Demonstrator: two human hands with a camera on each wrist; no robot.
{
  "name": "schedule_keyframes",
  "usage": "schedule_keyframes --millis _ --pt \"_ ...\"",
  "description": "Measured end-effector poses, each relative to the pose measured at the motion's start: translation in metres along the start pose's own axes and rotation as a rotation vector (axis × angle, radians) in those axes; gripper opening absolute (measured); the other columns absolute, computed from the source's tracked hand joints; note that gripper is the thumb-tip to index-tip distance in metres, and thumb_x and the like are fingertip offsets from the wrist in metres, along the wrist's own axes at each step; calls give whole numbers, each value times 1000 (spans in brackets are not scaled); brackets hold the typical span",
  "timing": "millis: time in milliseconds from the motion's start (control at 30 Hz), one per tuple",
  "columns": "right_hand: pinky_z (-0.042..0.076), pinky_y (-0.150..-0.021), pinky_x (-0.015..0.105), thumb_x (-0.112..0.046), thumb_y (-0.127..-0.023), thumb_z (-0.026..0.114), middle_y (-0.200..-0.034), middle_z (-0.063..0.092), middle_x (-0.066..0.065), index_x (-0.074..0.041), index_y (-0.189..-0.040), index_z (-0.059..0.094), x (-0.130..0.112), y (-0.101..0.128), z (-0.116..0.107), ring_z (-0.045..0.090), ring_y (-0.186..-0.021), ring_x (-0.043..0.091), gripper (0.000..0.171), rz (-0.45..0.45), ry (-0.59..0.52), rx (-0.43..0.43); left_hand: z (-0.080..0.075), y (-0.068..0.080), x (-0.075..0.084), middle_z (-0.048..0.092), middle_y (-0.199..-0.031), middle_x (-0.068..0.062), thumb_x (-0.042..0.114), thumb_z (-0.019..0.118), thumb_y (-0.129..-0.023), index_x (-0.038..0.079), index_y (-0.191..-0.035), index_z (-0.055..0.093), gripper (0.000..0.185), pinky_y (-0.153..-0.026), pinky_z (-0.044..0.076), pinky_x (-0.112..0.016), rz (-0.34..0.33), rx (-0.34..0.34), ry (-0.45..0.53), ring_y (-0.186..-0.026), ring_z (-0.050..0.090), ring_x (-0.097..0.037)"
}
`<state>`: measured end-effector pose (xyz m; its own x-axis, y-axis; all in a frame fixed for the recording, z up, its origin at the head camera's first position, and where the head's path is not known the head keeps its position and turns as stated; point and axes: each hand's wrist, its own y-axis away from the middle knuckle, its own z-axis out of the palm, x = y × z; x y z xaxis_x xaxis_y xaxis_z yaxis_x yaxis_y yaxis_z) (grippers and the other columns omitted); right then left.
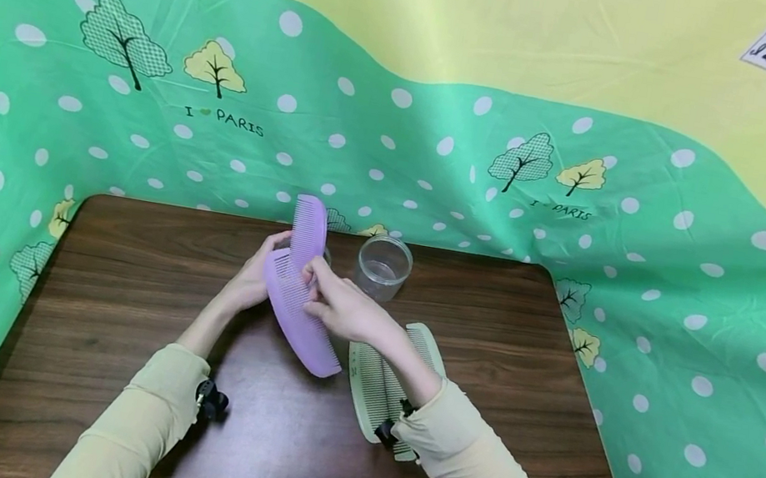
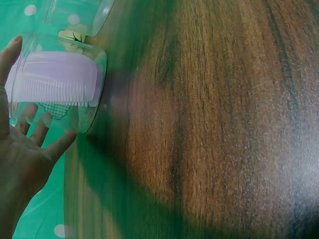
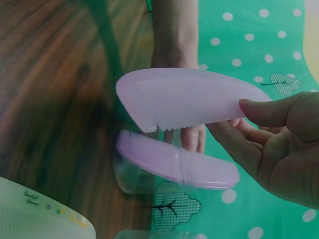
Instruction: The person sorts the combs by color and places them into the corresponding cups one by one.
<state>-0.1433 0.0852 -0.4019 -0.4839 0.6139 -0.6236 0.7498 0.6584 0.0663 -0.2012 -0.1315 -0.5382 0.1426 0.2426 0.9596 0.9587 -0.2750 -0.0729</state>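
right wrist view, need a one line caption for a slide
Right hand pinches a purple comb above a second purple comb standing in a clear jar on a wooden table.

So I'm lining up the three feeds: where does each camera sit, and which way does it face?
Head: worn high, looking forward and down at the table; both forearms, left hand and right hand show.
Left wrist: low, looking along the tabletop at a clear jar with a purple comb inside; fingers show.
Right wrist: looks past the right hand pinching a second purple comb.
All three share the jarred comb.
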Motion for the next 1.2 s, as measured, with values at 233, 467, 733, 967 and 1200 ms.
schedule_keyframes --millis 233,467,733,967,1200 --pt "55 -64 23 -7 -100 64 -92 65 7 -10 -118 43 1 -5 -15 65 -73 18 28 40 -129 133 2 -2 4 45 -157 -16 19 80 -84 18 -159 28 92 -120 33 -51 -124 26 -57 -143 43 -34" --pt "61 -63 27 -5 -101 62 -92 61 11 -9 -121 42 1 -12 -24 67 -82 32 28 62 -289 249 3 -3 6 41 -161 -16 17 83 -83 18 -160 27 95 -122 30 -51 -128 27 -36 -147 39 -32" --pt "61 -64 27 -5 -103 59 -87 67 13 -3 -125 38 4 -25 -29 69 -77 26 30 36 -310 383 3 -2 8 43 -159 -16 15 81 -83 20 -160 28 94 -118 33 -50 -111 11 -28 -142 42 -32" --pt "62 -65 29 -4 -103 57 -90 65 15 -10 -123 36 3 -36 -34 69 -77 22 30 37 -352 446 3 -2 7 40 -161 -15 16 82 -82 21 -160 28 95 -119 32 -52 -115 12 -30 -143 41 -32" --pt "62 -63 28 -4 -103 58 -91 68 16 -9 -125 36 8 -44 -33 71 -75 23 32 24 -325 495 3 -2 5 40 -162 -12 25 88 -81 22 -159 28 98 -122 31 -54 -109 22 -41 -148 39 -32"
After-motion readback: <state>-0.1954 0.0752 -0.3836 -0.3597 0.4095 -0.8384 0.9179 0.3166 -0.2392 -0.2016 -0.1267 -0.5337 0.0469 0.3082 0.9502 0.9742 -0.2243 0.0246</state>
